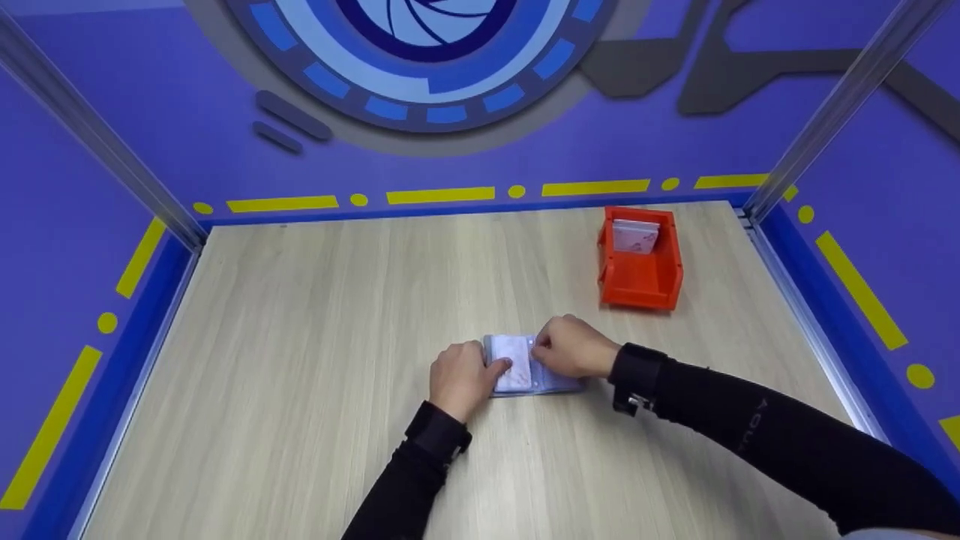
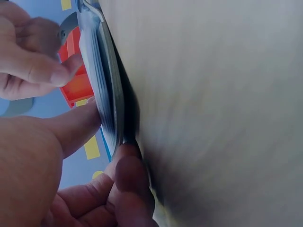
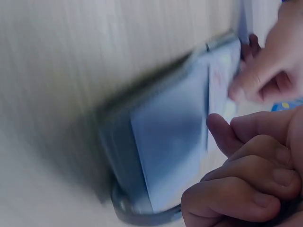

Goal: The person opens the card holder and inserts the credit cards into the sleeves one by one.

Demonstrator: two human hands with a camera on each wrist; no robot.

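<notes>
A small card album (image 1: 556,383) lies spread on the table, with pale cards in clear sleeves. My left hand (image 1: 459,379) grips its left side, thumb over the pale card (image 1: 514,360) on the left page and fingers underneath. In the left wrist view the stacked pages (image 2: 102,80) show edge-on between that thumb and those fingers. Over the right page is my right hand (image 1: 576,346), its fingers curled and nothing visible in them. In the right wrist view a fingertip (image 3: 218,122) is right at a page edge. A grey strap (image 3: 125,213) curves off the album.
A red bin (image 1: 641,292) stands at the back right of the table, with several pale patterned cards (image 1: 634,237) leaning against its rear wall. Blue panels (image 1: 450,169) with yellow marks close off the table at the back and sides.
</notes>
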